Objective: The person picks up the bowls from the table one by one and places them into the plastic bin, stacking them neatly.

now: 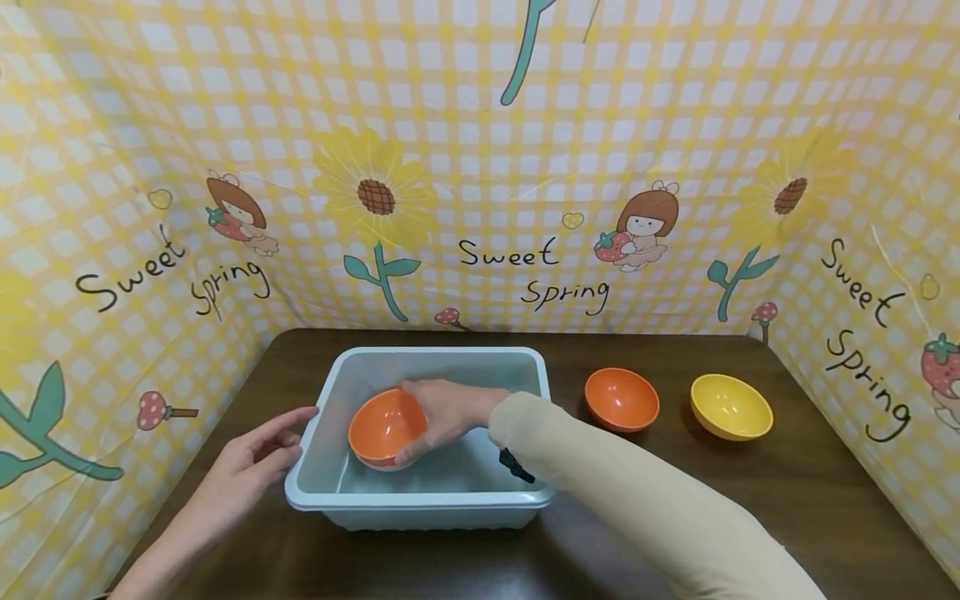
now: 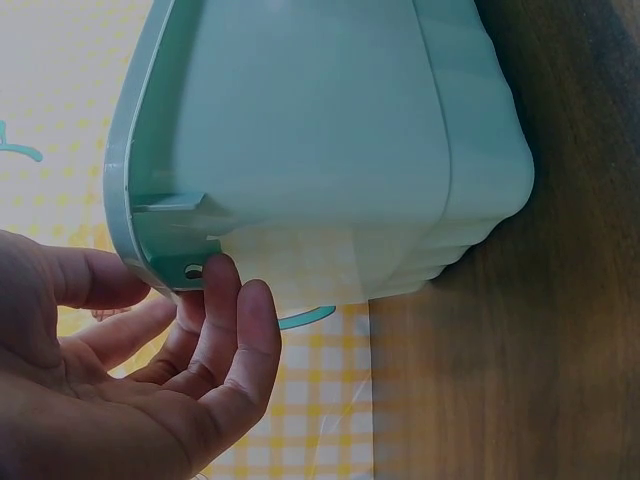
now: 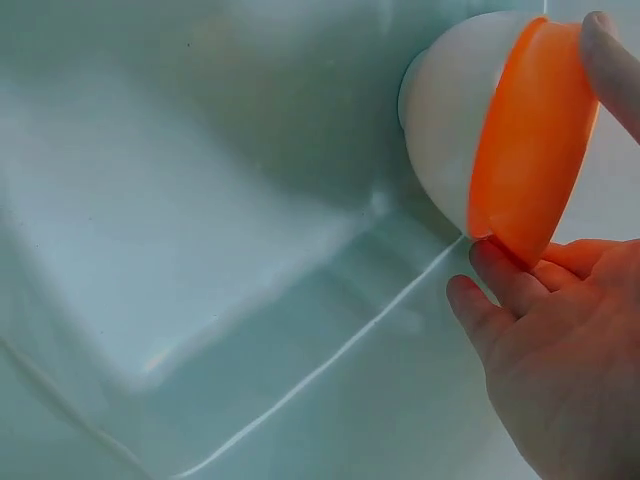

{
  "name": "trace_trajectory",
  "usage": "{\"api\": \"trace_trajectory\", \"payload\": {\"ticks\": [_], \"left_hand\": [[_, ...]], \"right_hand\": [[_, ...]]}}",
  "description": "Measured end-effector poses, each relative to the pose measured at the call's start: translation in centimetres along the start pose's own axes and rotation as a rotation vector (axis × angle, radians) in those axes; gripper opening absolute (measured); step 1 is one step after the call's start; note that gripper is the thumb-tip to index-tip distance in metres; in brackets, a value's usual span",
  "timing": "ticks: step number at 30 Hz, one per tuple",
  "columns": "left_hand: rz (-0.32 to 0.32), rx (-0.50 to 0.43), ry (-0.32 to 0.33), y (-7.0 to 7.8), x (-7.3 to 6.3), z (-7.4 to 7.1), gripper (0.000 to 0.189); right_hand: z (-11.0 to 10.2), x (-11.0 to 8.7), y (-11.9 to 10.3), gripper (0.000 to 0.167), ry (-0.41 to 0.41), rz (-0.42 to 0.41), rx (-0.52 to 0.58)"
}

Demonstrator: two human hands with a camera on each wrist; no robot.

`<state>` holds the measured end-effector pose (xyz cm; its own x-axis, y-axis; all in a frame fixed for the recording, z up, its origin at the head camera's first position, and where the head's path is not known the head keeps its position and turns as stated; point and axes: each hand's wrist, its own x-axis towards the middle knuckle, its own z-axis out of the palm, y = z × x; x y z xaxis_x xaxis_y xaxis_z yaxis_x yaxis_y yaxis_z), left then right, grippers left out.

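A checked cloth (image 1: 480, 150) hangs behind and along both sides of the dark table (image 1: 817, 492), closing in the work area. Left of the table's middle stands the pale blue tub (image 1: 420, 501), open side up, so a hand can reach in from above. A beige sleeve (image 1: 645, 492) crosses over its right side.

The left hand (image 1: 247, 462) is at the tub's left rim, fingers apart and loosely bent, tips touching the edge, probably to keep the tub from sliding; how hard they press I cannot tell.

Inside the tub, towards its left, the right hand (image 1: 453, 412) holds an orange bowl (image 1: 386, 427), clamped between thumb on the near side and fingers on the far side. That spread likely suits the wide rim. The orange bowl sits nested in a white bowl (image 3: 440, 120); whether that touches the tub's floor I cannot tell.

Right of the tub, a second orange bowl (image 1: 622, 400) and, farther right, a yellow bowl (image 1: 731, 407) stand upright and apart, which seems to leave each easy to grasp.
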<state>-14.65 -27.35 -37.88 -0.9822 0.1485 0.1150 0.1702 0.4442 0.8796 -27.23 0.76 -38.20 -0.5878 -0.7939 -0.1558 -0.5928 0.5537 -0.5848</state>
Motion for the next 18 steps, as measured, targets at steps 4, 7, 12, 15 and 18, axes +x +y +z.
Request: {"api": "trace_trajectory", "payload": {"ticks": [4,7,12,15,18], "left_hand": [[0.006,0.002,-0.002,-0.02,0.01,-0.03,0.044],[0.007,0.005,-0.002,-0.01,0.02,-0.04,0.044],[0.009,0.009,-0.003,0.06,0.02,-0.02,0.044],[0.016,0.018,-0.002,0.08,0.01,-0.03,0.044],[0.017,0.021,-0.001,0.08,0.00,0.00,0.044]], "right_hand": [[0.19,0.02,-0.05,0.092,-0.015,0.016,-0.008],[0.36,0.08,0.01,0.095,-0.029,0.036,-0.014],[0.64,-0.01,0.04,0.102,-0.054,0.083,-0.051],[0.69,-0.03,0.00,0.102,-0.056,0.087,-0.075],[0.73,-0.01,-0.05,0.102,-0.054,0.085,-0.088]]}}
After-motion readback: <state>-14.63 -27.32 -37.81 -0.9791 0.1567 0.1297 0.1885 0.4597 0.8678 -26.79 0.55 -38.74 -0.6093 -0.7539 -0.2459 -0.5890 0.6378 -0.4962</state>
